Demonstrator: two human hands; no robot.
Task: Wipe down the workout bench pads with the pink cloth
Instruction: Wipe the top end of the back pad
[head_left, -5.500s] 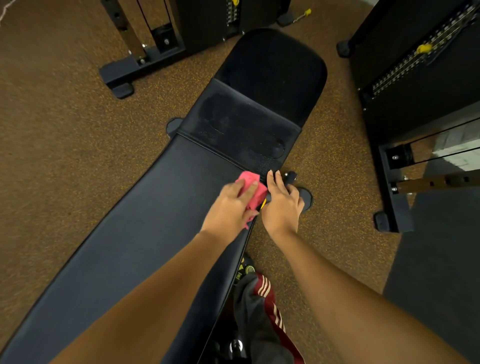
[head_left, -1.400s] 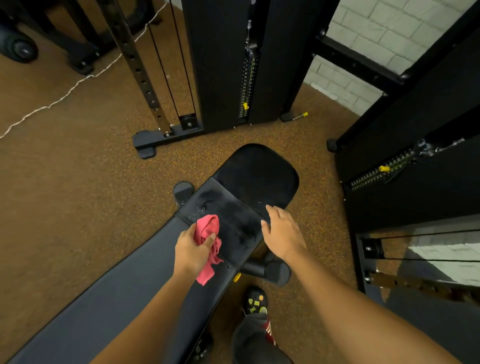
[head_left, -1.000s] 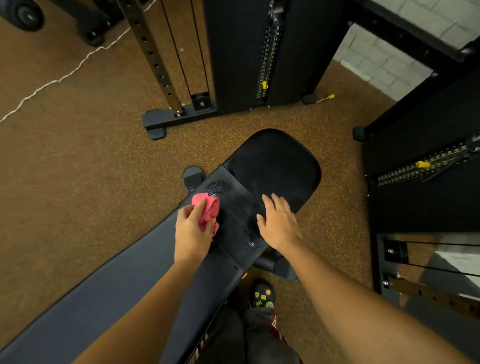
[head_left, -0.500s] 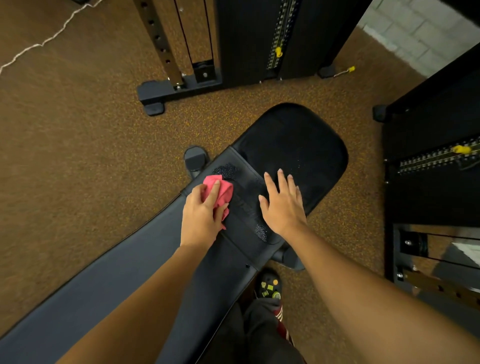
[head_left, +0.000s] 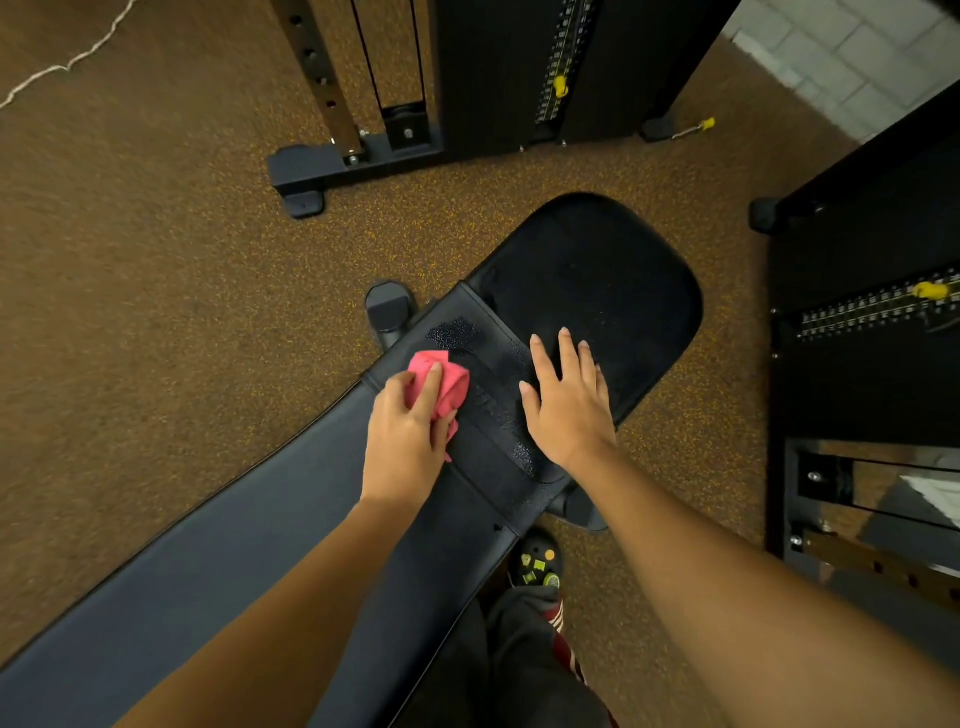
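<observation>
A black workout bench runs from the lower left to the upper right. Its long back pad (head_left: 249, 561) meets a short middle pad (head_left: 493, 415), and a rounded seat pad (head_left: 613, 280) lies beyond. My left hand (head_left: 410, 436) presses a crumpled pink cloth (head_left: 447, 384) onto the near left part of the middle pad. My right hand (head_left: 566, 405) rests flat with its fingers spread, across the seam between the middle pad and the seat pad. Wet-looking streaks show on the middle pad between my hands.
A cable machine frame (head_left: 363, 156) stands on the speckled brown floor beyond the bench. Another black weight stack (head_left: 872, 312) is close on the right. A bench foot (head_left: 387, 309) sticks out at the left. My shoe (head_left: 537, 564) is beside the bench's right edge.
The pink cloth under my left hand has stayed at the left of the middle pad, and my right hand has slid slightly further onto the seat pad. The camera has tilted down a little.
</observation>
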